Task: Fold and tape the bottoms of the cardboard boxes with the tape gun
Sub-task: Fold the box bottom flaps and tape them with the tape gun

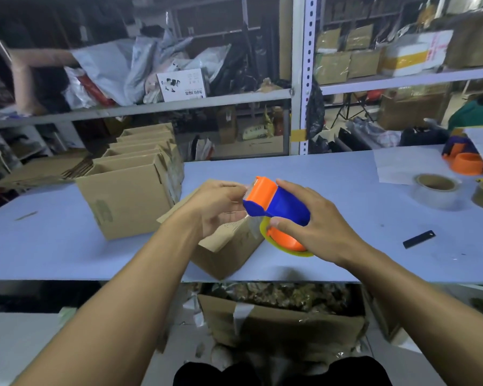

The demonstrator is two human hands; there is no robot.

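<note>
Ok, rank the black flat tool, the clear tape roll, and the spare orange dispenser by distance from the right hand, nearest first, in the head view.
From the right hand:
1. Black flat tool, just to its right on the table.
2. Clear tape roll, farther right and back.
3. Spare orange dispenser, at the far right corner.

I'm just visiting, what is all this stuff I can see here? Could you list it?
tape gun: one, blue and orange, held above the table
cardboard box: one, brown, at the table's near edge below the hands
row of boxes: several, brown, open, table's left
tape rolls: two, clear and brownish, far right
second dispenser: one, orange and blue, far right
black flat tool: one, right of the hands
table: one, pale blue
left hand: pinching the tape end
right hand: gripping the gun
</note>
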